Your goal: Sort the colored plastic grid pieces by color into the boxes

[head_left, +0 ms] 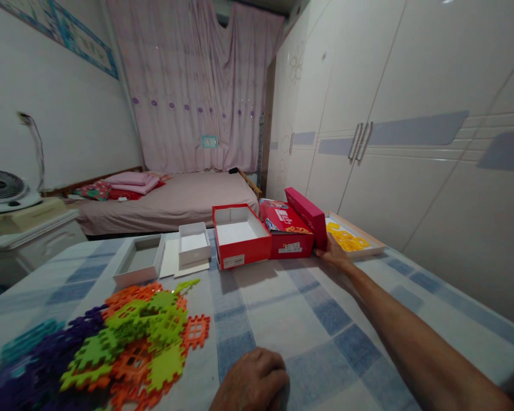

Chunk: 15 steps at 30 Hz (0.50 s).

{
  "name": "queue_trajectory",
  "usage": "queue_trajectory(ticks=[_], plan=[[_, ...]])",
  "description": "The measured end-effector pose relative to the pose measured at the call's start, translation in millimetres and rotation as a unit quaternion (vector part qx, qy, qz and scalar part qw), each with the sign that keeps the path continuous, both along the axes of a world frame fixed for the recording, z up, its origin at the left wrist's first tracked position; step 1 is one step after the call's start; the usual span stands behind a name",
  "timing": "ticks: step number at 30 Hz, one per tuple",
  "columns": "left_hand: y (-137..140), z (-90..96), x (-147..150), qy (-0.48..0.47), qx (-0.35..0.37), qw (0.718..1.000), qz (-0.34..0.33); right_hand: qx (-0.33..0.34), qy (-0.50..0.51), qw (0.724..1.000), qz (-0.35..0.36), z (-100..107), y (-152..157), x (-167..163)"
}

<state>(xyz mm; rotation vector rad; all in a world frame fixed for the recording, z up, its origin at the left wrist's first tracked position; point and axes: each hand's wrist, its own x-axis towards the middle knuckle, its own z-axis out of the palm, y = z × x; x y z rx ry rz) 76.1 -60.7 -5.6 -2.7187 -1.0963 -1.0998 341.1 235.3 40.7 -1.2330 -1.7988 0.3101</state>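
Observation:
My right hand (pixel 334 253) reaches forward, its fingers closed on the lower near end of a dark red box lid (pixel 306 216) that stands tilted on its side. The lid leans against a red printed box (pixel 289 242). Just right of this hand lies a shallow tray (pixel 374 245) holding yellow plastic pieces (pixel 349 238). My left hand (pixel 252 381) rests on the tablecloth at the near edge, fingers curled in, with nothing visible in them. To its left is a heap of interlocking plastic building pieces: green (pixel 132 325), orange (pixel 132 362), purple (pixel 47 354) and teal (pixel 29 339).
An open red box (pixel 243 251) with a white inside stands left of the printed one. Further left are a small white box (pixel 195 242) on pale cards (pixel 169 260) and a grey-white tray (pixel 122 278). A checked cloth (pixel 278 311) covers the table. Behind are a bed (pixel 197 194) and wardrobe (pixel 368 188).

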Motion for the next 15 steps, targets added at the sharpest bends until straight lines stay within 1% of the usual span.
queue_trajectory(ticks=[1, 2, 3, 4, 6, 7, 9, 10, 12, 15], plan=[[-1, 3.6, -1, 0.008, -0.011, 1.0, -0.001, 0.0, -0.025, 1.0, 0.002, -1, -2, 5], [-3, 7.1, -2, 0.01, -0.017, 1.0, -0.003, -0.002, -0.059, 0.998, -0.01, -2, -5, 11], [-4, 9.9, -2, 0.007, -0.019, 1.0, -0.003, -0.003, -0.103, 0.994, -0.04, -4, -8, 16], [-5, 11.9, -2, 0.003, -0.02, 1.0, -0.003, -0.003, -0.152, 0.985, -0.087, -7, -12, 22], [-6, 13.3, -1, -0.003, -0.025, 1.0, -0.001, 0.011, -0.249, 0.95, -0.188, -11, -22, 30], [-6, 12.9, 0, -0.005, -0.028, 1.0, 0.0, 0.023, -0.282, 0.932, -0.228, -12, -26, 33], [-6, 10.8, 1, -0.008, -0.032, 0.999, 0.001, 0.03, -0.317, 0.903, -0.29, -11, -31, 37], [-6, 9.7, 1, -0.009, -0.032, 0.999, 0.0, 0.02, -0.323, 0.892, -0.315, -9, -32, 39], [-7, 8.7, 1, -0.006, -0.035, 0.999, 0.001, -0.024, -0.339, 0.876, -0.343, -4, -32, 45], [-8, 11.1, 0, 0.001, -0.055, 0.998, 0.007, -0.075, -0.389, 0.857, -0.329, 4, -33, 56]])
